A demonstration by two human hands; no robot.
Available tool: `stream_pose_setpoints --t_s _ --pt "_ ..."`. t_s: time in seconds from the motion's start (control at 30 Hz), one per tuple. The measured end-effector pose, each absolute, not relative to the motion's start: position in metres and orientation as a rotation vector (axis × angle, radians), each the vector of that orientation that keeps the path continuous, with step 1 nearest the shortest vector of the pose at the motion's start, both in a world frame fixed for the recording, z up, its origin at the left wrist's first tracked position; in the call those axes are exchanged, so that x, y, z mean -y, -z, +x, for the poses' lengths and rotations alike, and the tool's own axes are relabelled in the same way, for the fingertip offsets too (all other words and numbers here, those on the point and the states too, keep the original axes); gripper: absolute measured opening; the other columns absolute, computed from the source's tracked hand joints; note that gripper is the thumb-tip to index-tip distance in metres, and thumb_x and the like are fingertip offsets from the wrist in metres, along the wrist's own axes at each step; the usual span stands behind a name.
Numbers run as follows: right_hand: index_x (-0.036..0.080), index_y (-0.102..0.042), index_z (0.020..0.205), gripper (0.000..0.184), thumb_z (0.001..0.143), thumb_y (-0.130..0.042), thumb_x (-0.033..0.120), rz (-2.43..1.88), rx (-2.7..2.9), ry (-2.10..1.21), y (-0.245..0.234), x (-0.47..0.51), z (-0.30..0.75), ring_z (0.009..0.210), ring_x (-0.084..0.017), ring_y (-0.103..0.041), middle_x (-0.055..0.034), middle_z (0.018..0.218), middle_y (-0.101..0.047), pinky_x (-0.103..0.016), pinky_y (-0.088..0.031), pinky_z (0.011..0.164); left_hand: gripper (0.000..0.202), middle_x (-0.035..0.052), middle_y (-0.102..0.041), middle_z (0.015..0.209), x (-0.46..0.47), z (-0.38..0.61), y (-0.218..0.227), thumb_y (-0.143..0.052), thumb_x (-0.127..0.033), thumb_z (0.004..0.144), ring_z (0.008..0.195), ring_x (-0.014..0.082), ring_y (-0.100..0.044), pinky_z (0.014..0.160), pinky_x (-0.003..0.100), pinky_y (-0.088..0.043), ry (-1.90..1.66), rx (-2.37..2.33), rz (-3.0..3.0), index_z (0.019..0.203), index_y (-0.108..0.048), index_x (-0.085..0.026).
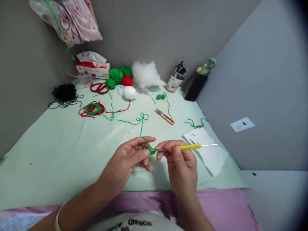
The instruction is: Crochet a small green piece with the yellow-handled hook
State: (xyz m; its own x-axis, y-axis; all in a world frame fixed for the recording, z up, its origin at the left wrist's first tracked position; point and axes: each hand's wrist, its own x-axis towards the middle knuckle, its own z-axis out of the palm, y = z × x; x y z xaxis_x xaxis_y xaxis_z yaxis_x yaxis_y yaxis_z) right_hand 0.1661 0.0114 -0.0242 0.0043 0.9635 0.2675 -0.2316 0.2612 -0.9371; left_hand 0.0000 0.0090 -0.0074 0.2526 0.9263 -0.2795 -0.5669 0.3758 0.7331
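Observation:
Between the thumb and fingers of my left hand (131, 155) is a small green crochet piece (152, 150), partly hidden by the fingertips. A strand of green yarn (141, 128) runs from the far side of the table over my left index finger to the piece. My right hand (180, 162) is closed around the yellow handle of a crochet hook (186, 147). The hook's thin metal end reaches left to the green piece, touching it or inside it; I cannot tell which. Its other metal end points right.
Orange thread snips (166, 117) lie beyond my hands, near two small green pieces (161, 96). White paper (209, 152) with yarn scraps is at right. Further back are yarn balls (116, 76), red scissors (99, 88), stuffing (146, 75), a tissue box (93, 69), a pen cup (175, 80) and a bottle (197, 81).

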Motion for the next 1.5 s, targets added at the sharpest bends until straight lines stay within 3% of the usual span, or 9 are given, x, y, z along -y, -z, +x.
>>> stream_pose_setpoints --t_s 0.33,0.47,0.57,0.73,0.9,1.07,1.23,1.33,1.5 --pt "0.025 -0.071 0.119 0.03 0.103 -0.053 0.008 -0.854 1.786 -0.511 0.025 0.004 0.171 0.1 -0.022 -0.075 -0.0072 0.102 -0.079 -0.036 -0.062 0.082 0.026 -0.0022 -0.062 0.081 -0.003 0.005 0.014 -0.084 -0.021 0.081 0.064 0.0104 -0.061 0.062 0.022 -0.058 -1.228 -1.047 0.825 0.106 -0.086 -0.026" --pt "0.029 -0.068 0.131 0.037 0.101 -0.057 0.01 -0.889 1.935 -0.265 0.028 0.003 0.17 0.098 -0.022 -0.077 -0.008 0.107 -0.08 -0.035 -0.064 0.079 0.026 -0.0021 -0.061 0.082 -0.001 0.011 0.013 -0.086 -0.017 0.079 0.065 0.0094 -0.058 0.059 0.019 -0.055 -1.327 -1.1 0.879 0.104 -0.087 -0.027" --pt "0.037 -0.068 0.138 0.046 0.099 -0.067 0.013 -0.925 1.993 -0.136 0.034 0.003 0.168 0.107 -0.024 -0.077 -0.0077 0.117 -0.079 -0.037 -0.065 0.085 0.037 -0.0024 -0.062 0.084 -0.002 0.009 0.015 -0.089 -0.022 0.079 0.06 0.0073 -0.056 0.054 0.018 -0.053 -1.257 -0.944 0.695 0.116 -0.084 -0.026" --pt "0.032 -0.075 0.124 0.033 0.103 -0.059 0.012 -0.913 1.692 -0.427 0.033 0.001 0.169 0.093 -0.021 -0.074 -0.0059 0.103 -0.078 -0.037 -0.063 0.078 0.041 -0.0071 -0.049 0.069 -0.01 -0.001 0.014 -0.088 -0.022 0.085 0.049 0.0016 -0.036 0.043 0.012 -0.04 -1.016 -0.706 0.388 0.125 -0.081 -0.019" --pt "0.026 -0.079 0.102 0.022 0.106 -0.058 0.021 -0.799 1.321 -0.865 0.024 -0.007 0.165 0.073 -0.015 -0.067 -0.0031 0.09 -0.075 -0.03 -0.059 0.066 0.035 -0.0044 -0.06 0.08 -0.01 -0.002 0.009 -0.089 -0.021 0.083 0.046 -0.0005 -0.038 0.041 0.014 -0.042 -1.071 -0.671 0.459 0.117 -0.084 -0.022" --pt "0.028 -0.078 0.114 0.026 0.104 -0.059 0.013 -0.834 1.541 -0.667 0.027 -0.008 0.162 0.085 -0.016 -0.072 -0.004 0.101 -0.079 -0.03 -0.062 0.071 0.031 -0.0027 -0.066 0.081 -0.008 0.006 0.01 -0.092 -0.026 0.081 0.048 0.0039 -0.054 0.046 0.018 -0.05 -1.131 -0.747 0.59 0.111 -0.085 -0.023" --pt "0.027 -0.075 0.13 0.039 0.099 -0.064 0.006 -0.884 1.889 -0.186 0.033 -0.002 0.17 0.106 -0.021 -0.073 -0.0095 0.119 -0.077 -0.035 -0.063 0.086 0.039 -0.0077 -0.052 0.061 -0.011 0.004 0.015 -0.092 -0.027 0.082 0.046 0.0036 -0.043 0.044 0.015 -0.044 -1.046 -0.705 0.472 0.119 -0.083 -0.02" --pt "0.026 -0.077 0.121 0.034 0.1 -0.061 0.005 -0.873 1.69 -0.365 0.029 -0.005 0.171 0.095 -0.019 -0.073 -0.0058 0.105 -0.079 -0.033 -0.061 0.079 0.032 -0.0088 -0.046 0.061 -0.015 0.0 0.016 -0.09 -0.023 0.083 0.049 0.0022 -0.036 0.045 0.012 -0.04 -1.028 -0.691 0.377 0.114 -0.085 -0.016" --pt "0.028 -0.081 0.105 0.022 0.104 -0.062 0.017 -0.791 1.39 -0.799 0.024 -0.012 0.165 0.084 -0.016 -0.069 -0.0022 0.095 -0.078 -0.03 -0.057 0.071 0.027 -0.0045 -0.061 0.076 -0.014 0.003 0.013 -0.091 -0.018 0.08 0.054 0.0026 -0.048 0.053 0.015 -0.049 -1.113 -0.718 0.455 0.107 -0.086 -0.02"
